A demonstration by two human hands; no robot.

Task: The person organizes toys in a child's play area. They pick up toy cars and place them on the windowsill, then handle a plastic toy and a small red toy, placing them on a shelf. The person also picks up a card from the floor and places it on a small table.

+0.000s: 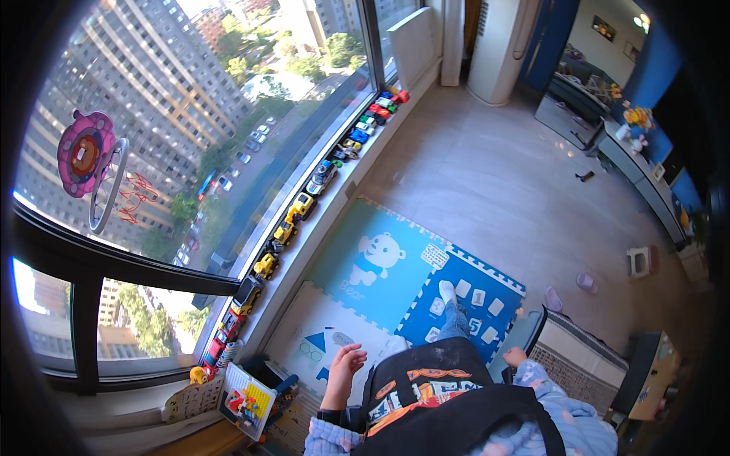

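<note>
My left hand [346, 372] is held out in front of me, fingers apart and nothing in it, above the pale foam mat [304, 325]. A dark band circles that wrist. On the other side, my right hand [515, 357] is curled closed beside a grey-edged piece of furniture [525, 331], and I see nothing in it. I stand over the mats in a black apron [426, 380] with a coloured print. One foot in a light sock [447, 292] is on the dark blue mat [487, 283], among several white cards [478, 297].
A light blue bear mat [403, 283] joins the others. Toy vehicles [302, 207] line the windowsill at left, and a toy hoop [106, 182] hangs on the glass. A small table with building bricks [251, 403] stands lower left. Slippers [585, 283] and a stool [641, 263] are at right.
</note>
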